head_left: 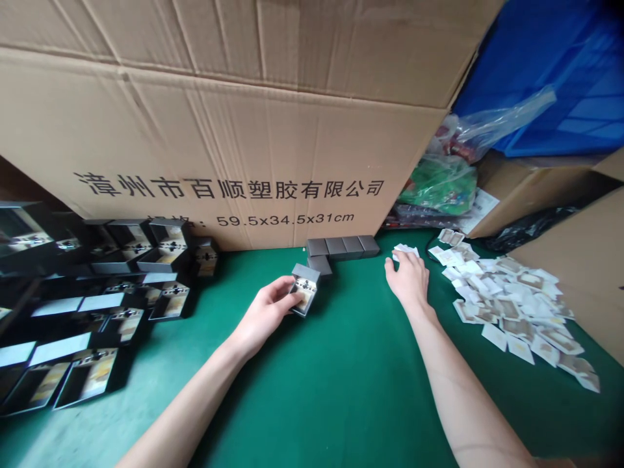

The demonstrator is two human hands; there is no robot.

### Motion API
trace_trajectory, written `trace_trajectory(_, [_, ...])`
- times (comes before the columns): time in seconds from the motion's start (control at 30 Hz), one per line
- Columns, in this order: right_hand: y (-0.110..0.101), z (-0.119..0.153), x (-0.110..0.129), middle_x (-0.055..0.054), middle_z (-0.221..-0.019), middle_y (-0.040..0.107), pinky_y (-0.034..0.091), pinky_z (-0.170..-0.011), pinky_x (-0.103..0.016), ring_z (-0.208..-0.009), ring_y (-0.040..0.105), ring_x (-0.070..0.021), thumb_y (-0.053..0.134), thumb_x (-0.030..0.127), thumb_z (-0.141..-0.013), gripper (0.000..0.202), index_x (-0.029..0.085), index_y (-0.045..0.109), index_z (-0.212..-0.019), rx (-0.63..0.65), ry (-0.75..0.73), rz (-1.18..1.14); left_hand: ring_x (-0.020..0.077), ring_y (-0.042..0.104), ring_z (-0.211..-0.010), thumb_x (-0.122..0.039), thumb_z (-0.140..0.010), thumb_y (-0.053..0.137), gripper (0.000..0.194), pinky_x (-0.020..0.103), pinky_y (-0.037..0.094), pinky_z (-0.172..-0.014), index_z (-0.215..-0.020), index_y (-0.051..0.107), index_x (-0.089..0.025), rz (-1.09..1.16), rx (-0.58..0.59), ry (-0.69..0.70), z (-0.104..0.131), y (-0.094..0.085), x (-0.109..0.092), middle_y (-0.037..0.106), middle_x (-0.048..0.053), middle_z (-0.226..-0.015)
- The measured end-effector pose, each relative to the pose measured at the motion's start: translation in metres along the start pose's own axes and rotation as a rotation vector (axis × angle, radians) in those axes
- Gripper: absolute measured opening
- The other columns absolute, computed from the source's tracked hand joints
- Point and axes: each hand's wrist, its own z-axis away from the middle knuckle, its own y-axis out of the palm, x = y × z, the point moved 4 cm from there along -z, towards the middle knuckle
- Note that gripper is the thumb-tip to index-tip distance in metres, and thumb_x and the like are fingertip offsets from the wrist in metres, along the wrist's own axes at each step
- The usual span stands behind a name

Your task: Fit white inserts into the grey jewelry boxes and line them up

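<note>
My left hand [275,304] is closed around a small dark box [304,292], thumb in front and fingers behind. The box's lid is up, showing a pale printed insert with a dark cutout. Farther right, my right hand [408,278] reaches to a few white folded pieces [405,249] on the table; its fingertips touch them and the thumb is apart from the fingers. Just beyond my left hand, a row of closed dark boxes [344,247] stands by the carton, with one more dark box [319,265] in front.
Many open dark boxes [168,244] stand at the left. White folded pieces [517,292] lie heaped at the right on the green table [341,390]. A large carton [234,143] walls off the back. Plastic bags [441,182] and a blue bin [546,78] are at the back right.
</note>
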Motion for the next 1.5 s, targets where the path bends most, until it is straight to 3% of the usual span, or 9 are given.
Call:
trace_trajectory(0.17, [-0.005, 0.005, 0.014, -0.015, -0.107, 0.073, 0.049, -0.088, -0.040, -0.097, 0.065, -0.0276, 0.041, 0.026, -0.096, 0.036, 0.014, 0.073, -0.104, -0.036, -0.177, -0.105, 0.0160, 0.066, -0.088, -0.036, -0.078, 0.078, 0.029, 0.024, 0.053, -0.080, -0.099, 0.067, -0.019, 0.031, 0.012, -0.011, 0.001, 0.000, -0.001, 0.071, 0.004, -0.104])
trace_trajectory(0.33, [-0.018, 0.014, 0.037, -0.012, -0.100, 0.074, 0.053, -0.077, -0.035, -0.088, 0.069, -0.0241, 0.043, 0.031, -0.101, 0.035, 0.015, 0.071, -0.114, -0.137, -0.250, -0.232, 0.0139, 0.065, -0.085, -0.034, -0.077, 0.079, 0.027, 0.022, 0.052, -0.077, -0.095, 0.064, -0.019, 0.050, -0.016, -0.021, 0.003, 0.001, -0.004, 0.070, 0.001, -0.099])
trace_trajectory(0.5, [-0.044, 0.033, 0.071, -0.010, -0.099, 0.074, 0.057, -0.071, -0.028, -0.084, 0.072, -0.0183, 0.054, 0.023, -0.100, 0.025, 0.017, 0.069, -0.120, -0.323, -0.446, -0.412, 0.0129, 0.064, -0.082, -0.032, -0.078, 0.077, 0.024, 0.021, 0.050, -0.073, -0.092, 0.061, -0.020, 0.075, -0.039, -0.026, 0.004, 0.001, -0.007, 0.069, -0.001, -0.094])
trace_trajectory(0.63, [-0.066, 0.064, 0.104, -0.008, -0.094, 0.076, 0.057, -0.059, -0.025, -0.075, 0.073, -0.0167, 0.064, 0.012, -0.094, 0.041, 0.022, 0.061, -0.134, -0.404, -0.651, -0.517, 0.0126, 0.064, -0.079, -0.032, -0.080, 0.074, 0.022, 0.021, 0.049, -0.073, -0.092, 0.060, -0.020, 0.101, -0.030, -0.038, 0.004, 0.002, -0.006, 0.069, -0.001, -0.089])
trace_trajectory(0.77, [-0.076, 0.098, 0.138, -0.008, -0.097, 0.078, 0.063, -0.066, -0.028, -0.077, 0.075, -0.0184, 0.070, 0.007, -0.088, 0.064, 0.020, 0.049, -0.147, -0.310, -0.842, -0.632, 0.0146, 0.065, -0.079, -0.035, -0.080, 0.072, 0.024, 0.024, 0.049, -0.075, -0.091, 0.058, -0.020, 0.095, -0.051, -0.023, 0.003, 0.000, -0.004, 0.070, 0.000, -0.087])
trace_trajectory(0.9, [-0.077, 0.113, 0.154, -0.005, -0.090, 0.078, 0.065, -0.072, -0.026, -0.075, 0.075, -0.0170, 0.069, 0.006, -0.088, 0.058, 0.017, 0.053, -0.143, -0.269, -0.913, -0.673, 0.0188, 0.068, -0.086, -0.042, -0.084, 0.069, 0.027, 0.027, 0.049, -0.078, -0.093, 0.056, -0.019, 0.069, -0.032, -0.017, 0.002, -0.002, -0.004, 0.074, 0.004, -0.097])
trace_trajectory(1.03, [-0.071, 0.108, 0.154, -0.006, -0.094, 0.076, 0.065, -0.079, -0.026, -0.083, 0.075, -0.0173, 0.066, 0.007, -0.089, 0.032, 0.018, 0.068, -0.119, -0.181, -0.872, -0.667, 0.0198, 0.069, -0.089, -0.044, -0.086, 0.066, 0.028, 0.029, 0.050, -0.080, -0.091, 0.053, -0.020, 0.077, -0.023, -0.026, 0.004, 0.000, -0.004, 0.075, 0.003, -0.095])
trace_trajectory(1.13, [-0.068, 0.106, 0.154, -0.007, -0.096, 0.075, 0.065, -0.081, -0.027, -0.087, 0.075, -0.0173, 0.066, 0.012, -0.089, 0.021, 0.019, 0.070, -0.108, -0.106, -0.860, -0.717, 0.0204, 0.069, -0.087, -0.045, -0.086, 0.066, 0.028, 0.028, 0.049, -0.077, -0.091, 0.053, -0.020, 0.038, -0.033, -0.022, 0.005, 0.001, -0.006, 0.073, 0.002, -0.089])
trace_trajectory(1.5, [-0.073, 0.113, 0.151, -0.008, -0.099, 0.075, 0.067, -0.076, -0.026, -0.083, 0.075, -0.0171, 0.075, 0.018, -0.084, 0.022, 0.021, 0.069, -0.105, -0.107, -0.891, -0.811, 0.0202, 0.069, -0.089, -0.048, -0.087, 0.063, 0.029, 0.027, 0.051, -0.074, -0.098, 0.059, -0.021, 0.117, -0.070, -0.044, 0.005, -0.002, -0.005, 0.075, 0.003, -0.097])
